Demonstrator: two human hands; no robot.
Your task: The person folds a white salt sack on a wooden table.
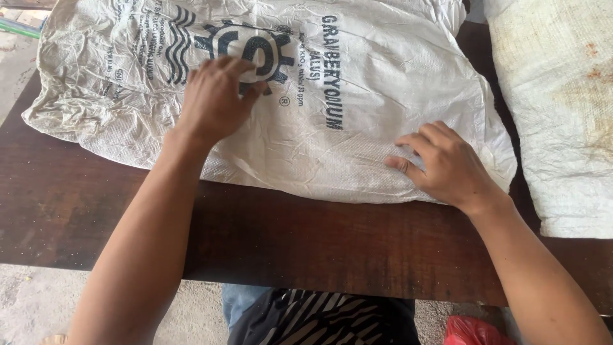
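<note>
Nearest to me, below the front edge of the bench [306,249], I see my lap in dark striped cloth [319,319] with a strip of blue fabric beside it, and a bit of red plastic [472,332] down by my right side over the pale gritty floor [25,306]. The bench is dark brown wood, and its near strip lies bare between its front edge and the sack.

The white woven sack [357,121] lies flat across the bench, crumpled and creased, its lower hem running roughly along the bench and its left end reaching toward the left edge. It carries dark blue print and a round gear-like emblem near its upper middle.

My right hand [447,166] rests palm down on the sack's lower right part, near the hem, fingers spread a little and pressing on the weave, gripping nothing. My left hand [217,99] lies farther in, palm down on the sack just below and partly over the emblem, fingers stretched flat and slightly parted, also clasping nothing. The two hands are well apart, both forearms crossing the front edge of the bench.

Toward the right edge of the bench lies a second white sack [562,115], stained rusty brown, with a narrow dark gap of wood between it and the first. Beyond the far left corner some flat coloured bits show, too small to tell
</note>
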